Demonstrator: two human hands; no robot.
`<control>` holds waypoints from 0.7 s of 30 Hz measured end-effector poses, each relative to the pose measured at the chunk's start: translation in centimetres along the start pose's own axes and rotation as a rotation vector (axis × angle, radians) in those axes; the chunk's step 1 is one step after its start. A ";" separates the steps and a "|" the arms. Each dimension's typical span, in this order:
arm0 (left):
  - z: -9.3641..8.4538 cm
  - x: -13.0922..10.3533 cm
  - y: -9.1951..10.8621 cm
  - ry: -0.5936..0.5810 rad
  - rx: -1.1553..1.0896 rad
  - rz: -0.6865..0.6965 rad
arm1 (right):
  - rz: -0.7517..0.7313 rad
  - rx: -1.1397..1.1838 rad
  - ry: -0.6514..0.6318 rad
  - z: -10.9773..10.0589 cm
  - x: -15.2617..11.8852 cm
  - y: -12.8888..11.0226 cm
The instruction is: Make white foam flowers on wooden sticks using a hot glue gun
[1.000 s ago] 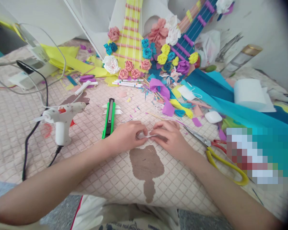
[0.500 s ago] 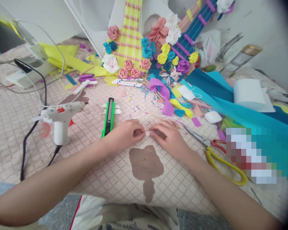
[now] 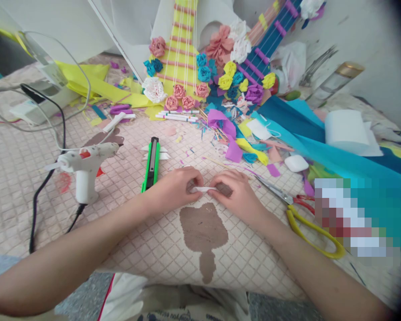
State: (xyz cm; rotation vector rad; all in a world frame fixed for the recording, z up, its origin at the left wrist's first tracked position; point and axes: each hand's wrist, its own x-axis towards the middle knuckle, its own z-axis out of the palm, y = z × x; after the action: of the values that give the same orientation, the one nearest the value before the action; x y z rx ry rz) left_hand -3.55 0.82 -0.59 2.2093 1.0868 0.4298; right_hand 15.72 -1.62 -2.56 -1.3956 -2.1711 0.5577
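A paper strip (image 3: 203,189) lies between the fingertips of the left hand (image 3: 180,183) and right hand (image 3: 235,189), over the tablecloth (image 3: 254,263). Just beyond the left forearm is a utility knife (image 3: 151,161), set across paper slips (image 3: 164,156); farther left stands a hot glue gun (image 3: 87,171). Scissors (image 3: 284,195) lie right of the right hand, with crepe paper (image 3: 370,169) beyond them and a paper roll (image 3: 342,129) on it. Behind the hands, paper scraps (image 3: 233,149) spread before two craft guitars (image 3: 178,58), side by side at the back.
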 end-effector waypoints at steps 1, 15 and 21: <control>0.0 0.0 0.0 -0.002 -0.018 -0.012 | -0.001 0.015 -0.001 0.0 0.0 0.0; 0.2 -0.2 0.7 0.085 0.036 0.038 | -0.036 0.188 0.077 0.3 -0.2 -0.3; 0.3 -0.4 0.6 0.136 0.060 0.092 | -0.020 0.235 0.107 -0.1 -0.1 -0.5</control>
State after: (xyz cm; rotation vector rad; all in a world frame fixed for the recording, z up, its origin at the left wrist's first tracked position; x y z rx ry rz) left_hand -3.26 0.13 -0.48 2.3176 1.0833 0.6027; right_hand 15.43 -1.91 -2.17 -1.2470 -1.9623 0.6903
